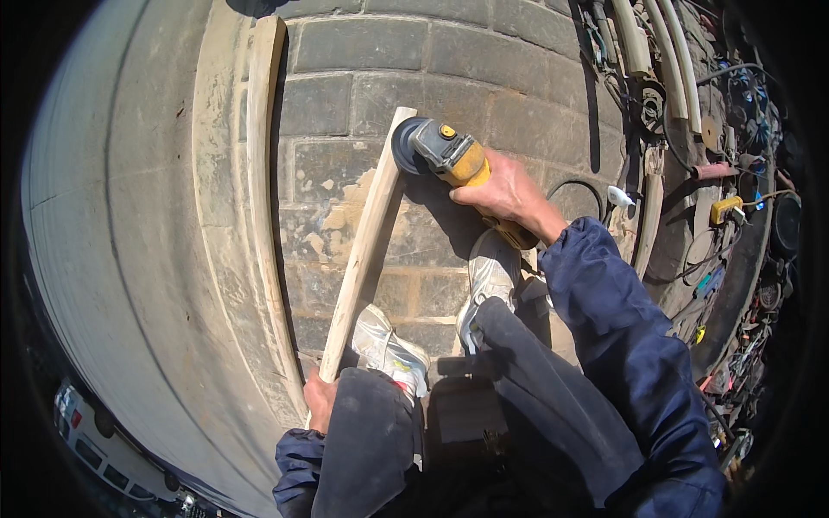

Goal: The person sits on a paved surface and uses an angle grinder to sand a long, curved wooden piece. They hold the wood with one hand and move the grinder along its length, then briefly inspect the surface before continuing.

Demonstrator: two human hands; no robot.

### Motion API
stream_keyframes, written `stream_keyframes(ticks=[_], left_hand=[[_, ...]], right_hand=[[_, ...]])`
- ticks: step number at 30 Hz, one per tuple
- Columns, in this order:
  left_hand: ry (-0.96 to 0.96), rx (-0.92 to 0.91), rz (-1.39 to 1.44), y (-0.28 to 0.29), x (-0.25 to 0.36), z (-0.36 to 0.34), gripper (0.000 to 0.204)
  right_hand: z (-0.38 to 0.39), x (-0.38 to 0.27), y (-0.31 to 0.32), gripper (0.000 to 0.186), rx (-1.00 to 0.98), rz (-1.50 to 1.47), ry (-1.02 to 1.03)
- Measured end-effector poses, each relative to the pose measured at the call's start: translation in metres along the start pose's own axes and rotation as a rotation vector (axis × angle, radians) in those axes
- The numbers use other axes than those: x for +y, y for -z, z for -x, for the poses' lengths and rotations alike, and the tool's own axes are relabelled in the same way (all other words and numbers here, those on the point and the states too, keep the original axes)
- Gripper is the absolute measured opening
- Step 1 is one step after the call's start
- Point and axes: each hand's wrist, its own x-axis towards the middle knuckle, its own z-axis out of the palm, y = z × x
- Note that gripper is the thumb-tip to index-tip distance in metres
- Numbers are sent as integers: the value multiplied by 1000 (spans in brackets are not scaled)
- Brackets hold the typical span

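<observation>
A yellow and grey angle grinder (pixel 458 155) is gripped in my right hand (pixel 509 194), its fingers wrapped round the body. The dark round disc (pixel 406 147) of the grinder lies against the side of a pale wooden pole (pixel 367 233), close to its far end. That pole slants from upper middle down toward my left knee. Its near end sits in my left hand (pixel 320 401), which is closed around the wood; part of that hand is hidden behind my knee. I cannot tell whether the disc is spinning.
Another long wooden pole (pixel 262 173) lies to the left along the kerb (pixel 216 173). My shoes (pixel 389 350) rest on the paving. Several poles (pixel 682 60), a yellow socket block (pixel 725 209), cables and scattered tools lie at the right. A white vehicle (pixel 104 449) stands at lower left.
</observation>
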Motion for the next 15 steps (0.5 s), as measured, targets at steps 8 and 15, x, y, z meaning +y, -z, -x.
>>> stream_keyframes(ticks=[8, 15], left_hand=[[-22, -28, 4, 5, 5, -1, 51], [34, -172, -19, 5, 0, -19, 53]], right_hand=[[0, -1, 1, 75, 8, -43, 12], [-6, 16, -6, 75, 52, -86, 29]])
